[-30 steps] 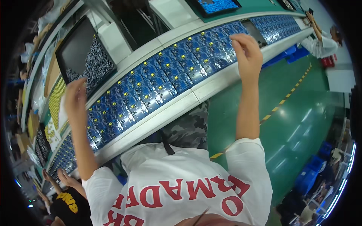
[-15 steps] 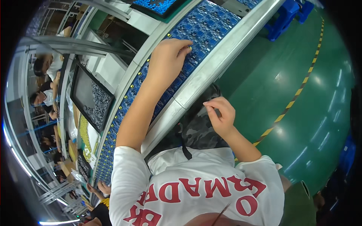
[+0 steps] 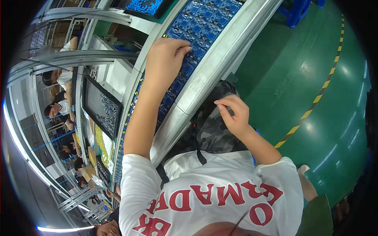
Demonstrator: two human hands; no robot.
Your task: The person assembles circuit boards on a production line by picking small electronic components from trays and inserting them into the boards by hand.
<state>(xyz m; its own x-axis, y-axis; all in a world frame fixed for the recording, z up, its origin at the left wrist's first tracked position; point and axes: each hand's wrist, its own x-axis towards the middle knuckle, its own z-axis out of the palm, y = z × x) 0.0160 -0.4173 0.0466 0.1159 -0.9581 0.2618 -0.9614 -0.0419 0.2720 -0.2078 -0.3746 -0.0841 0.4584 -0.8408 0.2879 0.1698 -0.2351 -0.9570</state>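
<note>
Two hands at a conveyor (image 3: 220, 67) carrying rows of blue boards (image 3: 204, 23), set edge to edge along the belt. Beyond the conveyor, top of frame, a dark tray (image 3: 138, 8) holds small blue parts. Left of the conveyor a black tray (image 3: 102, 106) leans tilted, holding small dark parts in a grid; too small to identify.

Left hand (image 3: 167, 59): over the boards mid-conveyor, fingers curled down, tips touching a board. Whether it grips anything, cannot tell.

Right hand (image 3: 234, 114): off the conveyor on the near side, above grey camouflage fabric (image 3: 212, 133). Thumb and forefinger pressed together in a pinch; the pinched item is too small to make out. Other fingers loosely curled.
</note>
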